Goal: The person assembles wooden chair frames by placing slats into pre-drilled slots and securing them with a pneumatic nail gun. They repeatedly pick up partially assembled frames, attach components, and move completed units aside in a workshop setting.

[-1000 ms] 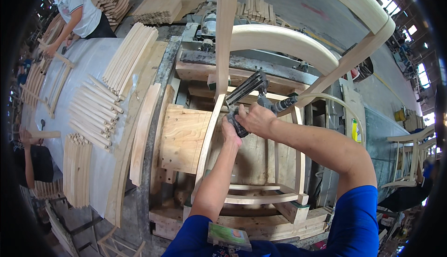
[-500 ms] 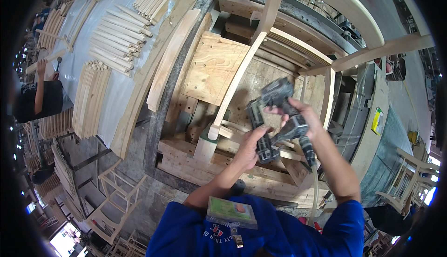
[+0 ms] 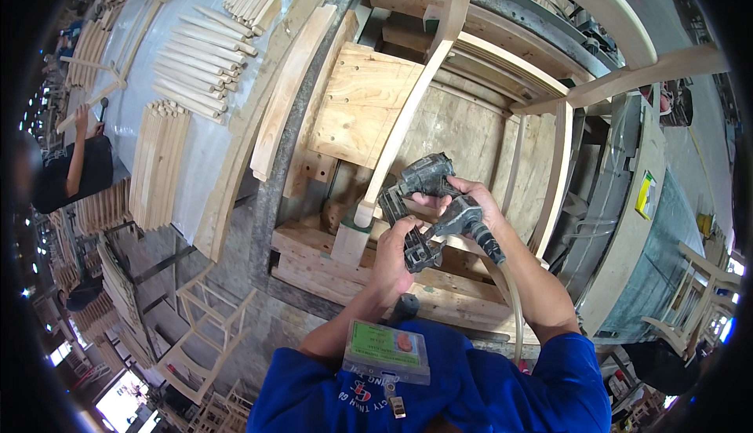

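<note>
1. On the table (image 3: 207,162), a bundle of pale slats (image 3: 160,170) lies near a row of wooden rods (image 3: 196,60).
2. A plywood block (image 3: 367,103) sits beside the left rail of a wooden frame (image 3: 408,131).
3. The left hand (image 3: 392,259) grips the lower end of a dark nail gun (image 3: 427,172).
4. The gun is held tilted above the frame's near left part.
5. The right hand (image 3: 476,198) wraps around its handle.
6. A pale hose (image 3: 515,307) hangs from it.

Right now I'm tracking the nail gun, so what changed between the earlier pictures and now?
The nail gun came from the far left corner of the frame back beside the near left end; the view shifted too. The hands kept hold; frame and plywood stayed put.
</note>
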`<state>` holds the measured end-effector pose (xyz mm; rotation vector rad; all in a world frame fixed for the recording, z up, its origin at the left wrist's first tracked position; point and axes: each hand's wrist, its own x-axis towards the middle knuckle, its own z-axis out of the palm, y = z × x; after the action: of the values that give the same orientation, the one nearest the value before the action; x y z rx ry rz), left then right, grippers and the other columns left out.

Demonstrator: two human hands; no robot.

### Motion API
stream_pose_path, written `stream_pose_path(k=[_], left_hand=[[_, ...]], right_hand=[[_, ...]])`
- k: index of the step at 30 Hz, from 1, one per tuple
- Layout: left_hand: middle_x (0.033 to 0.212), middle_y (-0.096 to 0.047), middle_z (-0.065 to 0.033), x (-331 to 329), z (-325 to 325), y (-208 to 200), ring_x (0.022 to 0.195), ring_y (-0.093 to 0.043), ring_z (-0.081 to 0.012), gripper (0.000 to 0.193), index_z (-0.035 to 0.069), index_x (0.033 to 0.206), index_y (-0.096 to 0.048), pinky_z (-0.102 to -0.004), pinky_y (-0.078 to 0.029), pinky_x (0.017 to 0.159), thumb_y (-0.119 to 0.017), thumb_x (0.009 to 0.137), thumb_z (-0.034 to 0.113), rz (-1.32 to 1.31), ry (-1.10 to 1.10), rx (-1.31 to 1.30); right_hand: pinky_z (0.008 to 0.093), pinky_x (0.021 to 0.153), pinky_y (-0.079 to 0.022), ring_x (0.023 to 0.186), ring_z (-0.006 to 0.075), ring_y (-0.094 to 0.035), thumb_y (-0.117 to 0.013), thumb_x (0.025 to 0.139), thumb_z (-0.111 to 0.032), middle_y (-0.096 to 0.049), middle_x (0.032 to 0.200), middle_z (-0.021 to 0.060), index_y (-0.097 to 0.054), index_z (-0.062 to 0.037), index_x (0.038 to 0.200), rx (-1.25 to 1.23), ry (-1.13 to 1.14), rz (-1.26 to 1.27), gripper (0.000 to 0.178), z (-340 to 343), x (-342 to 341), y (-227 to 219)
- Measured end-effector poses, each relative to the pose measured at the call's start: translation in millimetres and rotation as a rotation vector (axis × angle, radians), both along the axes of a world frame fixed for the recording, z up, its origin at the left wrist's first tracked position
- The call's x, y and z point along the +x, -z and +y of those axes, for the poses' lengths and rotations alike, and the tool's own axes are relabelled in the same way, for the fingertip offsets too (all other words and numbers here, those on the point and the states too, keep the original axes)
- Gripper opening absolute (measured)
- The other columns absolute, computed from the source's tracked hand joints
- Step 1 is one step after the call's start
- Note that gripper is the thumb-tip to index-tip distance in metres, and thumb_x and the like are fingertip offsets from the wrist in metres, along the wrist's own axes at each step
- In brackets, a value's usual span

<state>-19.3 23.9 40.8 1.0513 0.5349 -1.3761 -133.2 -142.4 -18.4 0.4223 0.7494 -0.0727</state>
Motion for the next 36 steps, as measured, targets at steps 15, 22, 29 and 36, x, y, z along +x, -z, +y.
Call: stream_pose_path(k=[15,22,29,36], left_hand=[[0.091,-0.064,-0.0046,-1,1,-8,0.076,-0.069,-0.0169,0.022,0.003,0.110,-0.063,-0.0386,-0.062,0.064,-0.060,0.102,0.023,0.007,0.081,0.061],[0.071,-0.063,-0.0014,-7,-64,16,0.065,-0.066,-0.0127,0.022,0.002,0.096,-0.065,-0.0340,-0.052,0.052,-0.062,0.099,0.024,-0.440,0.598,-0.098],[0.106,-0.070,-0.0190,80,-189,63,0.110,-0.065,-0.0393,0.044,0.001,0.124,-0.064,-0.0542,-0.048,0.100,-0.065,0.097,0.034,-2.232,0.818,0.169],[0.126,-0.062,-0.0195,117,-260,97,0.130,-0.050,-0.0367,0.049,0.000,0.133,-0.057,-0.0673,-0.022,0.118,-0.063,0.098,0.032,-2.336,1.018,0.275]], right_hand=[[0.0395,0.068,-0.061,0.069,0.0221,-0.068,-0.041,0.112,-0.028,-0.062,0.123,0.0362,-0.039,0.0021,0.146,-0.022,0.009,-0.013,0.045,1,-9,-13],[0.0447,0.100,-0.055,0.117,0.0380,-0.065,-0.056,0.106,-0.043,-0.054,0.144,0.0328,-0.031,0.0109,0.155,-0.998,-0.682,0.387,0.077,-48,-39,4],[0.0431,0.111,-0.046,0.141,0.0364,-0.049,-0.066,0.096,-0.059,-0.045,0.152,0.0334,-0.018,0.0102,0.161,-1.113,-0.702,0.745,0.107,-114,-3,84],[0.0381,0.048,-0.057,0.058,0.0218,-0.069,-0.065,0.103,-0.042,-0.072,0.080,0.0122,-0.070,0.0041,0.102,-0.764,-0.437,0.549,0.046,-156,47,178]])
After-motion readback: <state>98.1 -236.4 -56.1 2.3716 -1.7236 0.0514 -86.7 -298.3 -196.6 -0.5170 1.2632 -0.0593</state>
